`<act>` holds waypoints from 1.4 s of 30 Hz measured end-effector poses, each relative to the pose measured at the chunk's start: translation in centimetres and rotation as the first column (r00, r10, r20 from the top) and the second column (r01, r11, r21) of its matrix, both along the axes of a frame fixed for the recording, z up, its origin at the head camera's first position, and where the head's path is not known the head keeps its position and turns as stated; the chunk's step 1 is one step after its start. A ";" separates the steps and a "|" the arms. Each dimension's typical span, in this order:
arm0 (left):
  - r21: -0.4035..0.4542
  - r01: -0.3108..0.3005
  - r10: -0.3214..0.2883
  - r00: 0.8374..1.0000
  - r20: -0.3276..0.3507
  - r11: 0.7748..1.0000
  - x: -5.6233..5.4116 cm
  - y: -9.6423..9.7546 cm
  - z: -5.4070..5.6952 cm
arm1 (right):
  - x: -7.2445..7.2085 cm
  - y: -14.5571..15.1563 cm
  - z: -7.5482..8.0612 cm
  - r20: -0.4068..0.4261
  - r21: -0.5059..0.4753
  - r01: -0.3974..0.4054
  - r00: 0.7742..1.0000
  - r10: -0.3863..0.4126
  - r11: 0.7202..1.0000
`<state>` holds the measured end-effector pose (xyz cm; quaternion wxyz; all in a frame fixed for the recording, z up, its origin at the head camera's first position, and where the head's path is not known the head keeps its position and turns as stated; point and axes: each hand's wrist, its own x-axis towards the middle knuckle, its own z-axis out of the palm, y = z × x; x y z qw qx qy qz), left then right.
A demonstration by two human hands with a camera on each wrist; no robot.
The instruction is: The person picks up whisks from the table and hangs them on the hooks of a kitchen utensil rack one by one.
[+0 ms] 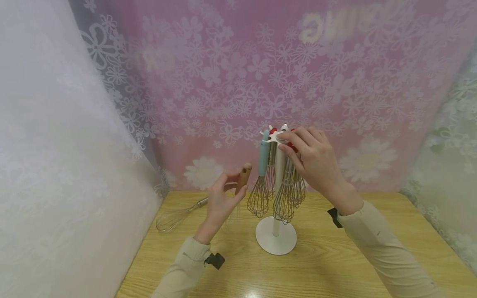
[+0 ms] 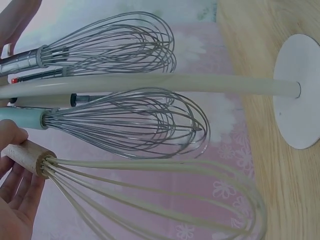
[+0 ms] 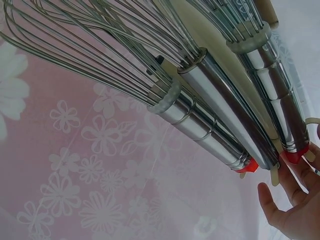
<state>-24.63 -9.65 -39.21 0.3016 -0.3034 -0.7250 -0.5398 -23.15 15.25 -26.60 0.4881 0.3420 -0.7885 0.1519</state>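
A wooden-handled whisk (image 1: 244, 178) is held by its handle between the thumb and fingers of my left hand (image 1: 222, 198). Its pale wire loops (image 2: 165, 182) show beside the stand in the left wrist view. My right hand (image 1: 314, 159) pinches the white hooked top of a whisk stand (image 1: 276, 242). From that top hang several whisks, among them one with a light blue handle (image 1: 263, 159) and steel-handled ones with red ends. In the right wrist view, the right fingers (image 3: 292, 182) lie close to the end of a steel handle (image 3: 280, 95).
A loose steel whisk (image 1: 179, 214) lies on the wooden table (image 1: 328, 265), left of the left hand. A pink flowered curtain (image 1: 238, 82) hangs behind, with pale sheets at both sides. The stand's round white base rests on the table.
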 end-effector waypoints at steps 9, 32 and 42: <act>0.018 0.012 -0.012 1.000 0.008 1.000 2.5 1.2 3.9 | -0.1 0.0 0.0 -0.007 -0.003 -0.004 1.000 0.004 1.000; 0.103 0.092 -0.093 0.996 0.011 0.990 2.9 3.0 8.0 | -0.1 0.0 0.1 -0.014 0.017 0.008 1.000 -0.007 1.000; 0.117 0.104 -0.110 0.993 0.044 0.988 3.0 3.3 9.1 | -0.1 0.1 0.0 -0.010 0.016 0.002 1.000 -0.002 1.000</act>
